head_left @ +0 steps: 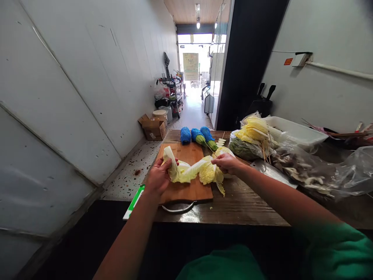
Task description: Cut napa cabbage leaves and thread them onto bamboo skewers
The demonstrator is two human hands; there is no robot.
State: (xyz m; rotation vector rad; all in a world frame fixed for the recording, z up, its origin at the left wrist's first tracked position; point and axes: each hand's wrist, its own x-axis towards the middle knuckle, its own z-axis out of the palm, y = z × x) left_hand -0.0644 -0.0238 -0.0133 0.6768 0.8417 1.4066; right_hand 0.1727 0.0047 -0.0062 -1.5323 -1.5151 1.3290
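Observation:
Napa cabbage leaves (196,169) stretch between my two hands, just above a wooden cutting board (186,192). My left hand (159,175) is closed on the pale stem end of a cabbage leaf (172,165), which stands up between thumb and fingers. At the other end, my right hand (227,163) pinches a thin bamboo skewer (210,148) beside the frilly yellow part of the leaves; its fingers hide the grip. More cabbage (223,151) lies behind the right hand, and a loose strip of leaf hangs past the board's right edge.
Green vegetables in blue foam nets (198,136) lie behind the board. To the right are a cleaver blade (274,173), skewered cabbage (255,128) on a plastic bag, bagged mushrooms (303,173) and a white tub (297,130). A wall stands on the left.

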